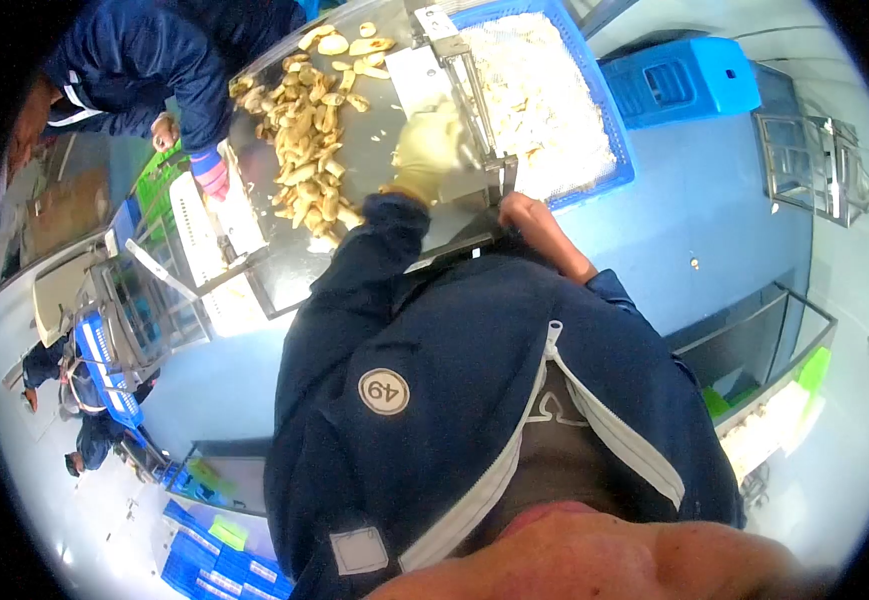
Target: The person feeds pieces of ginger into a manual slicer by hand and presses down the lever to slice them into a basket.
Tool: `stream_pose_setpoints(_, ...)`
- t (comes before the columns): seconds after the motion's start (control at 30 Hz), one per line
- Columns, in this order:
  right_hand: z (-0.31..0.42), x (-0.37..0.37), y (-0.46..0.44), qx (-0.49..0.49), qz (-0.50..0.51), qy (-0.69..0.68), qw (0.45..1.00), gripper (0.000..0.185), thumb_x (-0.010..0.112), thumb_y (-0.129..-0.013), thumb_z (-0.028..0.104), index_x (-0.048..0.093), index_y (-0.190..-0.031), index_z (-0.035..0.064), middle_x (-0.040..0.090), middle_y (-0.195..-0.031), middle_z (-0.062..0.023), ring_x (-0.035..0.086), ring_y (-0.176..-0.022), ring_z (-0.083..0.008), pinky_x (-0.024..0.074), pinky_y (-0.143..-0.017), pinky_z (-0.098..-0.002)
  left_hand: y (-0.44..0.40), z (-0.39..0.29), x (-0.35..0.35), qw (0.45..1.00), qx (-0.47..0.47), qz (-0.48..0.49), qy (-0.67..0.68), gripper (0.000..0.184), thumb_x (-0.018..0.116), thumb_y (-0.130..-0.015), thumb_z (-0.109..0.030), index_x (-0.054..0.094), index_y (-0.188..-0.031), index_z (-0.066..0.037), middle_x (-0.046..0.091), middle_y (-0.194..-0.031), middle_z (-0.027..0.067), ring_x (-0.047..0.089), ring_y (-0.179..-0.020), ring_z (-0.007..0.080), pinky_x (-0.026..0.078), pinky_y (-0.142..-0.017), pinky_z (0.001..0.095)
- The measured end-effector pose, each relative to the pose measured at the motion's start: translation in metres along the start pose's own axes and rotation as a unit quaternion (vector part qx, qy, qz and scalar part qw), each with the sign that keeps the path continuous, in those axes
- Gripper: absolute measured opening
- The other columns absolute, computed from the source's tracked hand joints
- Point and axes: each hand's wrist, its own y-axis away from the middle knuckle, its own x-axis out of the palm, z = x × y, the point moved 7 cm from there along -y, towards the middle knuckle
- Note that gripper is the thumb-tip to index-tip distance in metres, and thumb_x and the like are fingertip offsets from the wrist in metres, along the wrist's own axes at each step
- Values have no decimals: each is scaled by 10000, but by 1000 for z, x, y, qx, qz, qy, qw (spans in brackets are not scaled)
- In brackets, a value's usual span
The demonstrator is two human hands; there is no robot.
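Gloved left hand (428, 150), grip hidden, is best placed clear of the metal frame (470, 102), with the bare right hand (528, 214) curled beside its near end, hold unclear, mushroom-like pieces (304, 130) heaped leftward on the desk (364, 160) and white slices (536, 105) in a blue crate (594, 188).

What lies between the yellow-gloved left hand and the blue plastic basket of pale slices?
The head view shows a silvery metal frame between left hand and basket.
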Motion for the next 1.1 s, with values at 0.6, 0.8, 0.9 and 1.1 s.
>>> stream_pose_setpoints(0.6,61,-7,8,77,-37,18,996,354,457,-930,330,572,-784,28,550,-728,-72,500,-716,-173,419,-676,-296,5,83,101,909,-291,63,292,284,590,-887,-50,601,-1169,-19,692,-904,107,647,-709,147,519,-655,273)
stream_pose_setpoints(0.8,-4,-2,-4,9,6,56,998,367,453,-927,325,559,-795,-1,559,-756,-91,518,-739,-204,431,-702,-334,5,105,129,903,-269,11,335,251,550,-899,11,592,-1146,-8,676,-866,90,617,-635,122,507,-580,241)
stream_pose_setpoints(0.9,-18,-2,-5,-12,1,96,995,369,454,-918,319,549,-796,-16,566,-773,-103,527,-753,-219,436,-717,-345,6,88,115,851,-320,20,415,257,526,-902,40,584,-1149,0,667,-860,79,618,-640,129,511,-583,235)
stream_pose_setpoints(1.1,53,-5,4,45,-1,6,999,341,450,-911,306,550,-814,-6,565,-795,-117,519,-763,-233,432,-726,-343,3,72,100,923,-202,26,327,278,519,-901,54,571,-1170,9,662,-898,86,629,-711,138,514,-629,236)
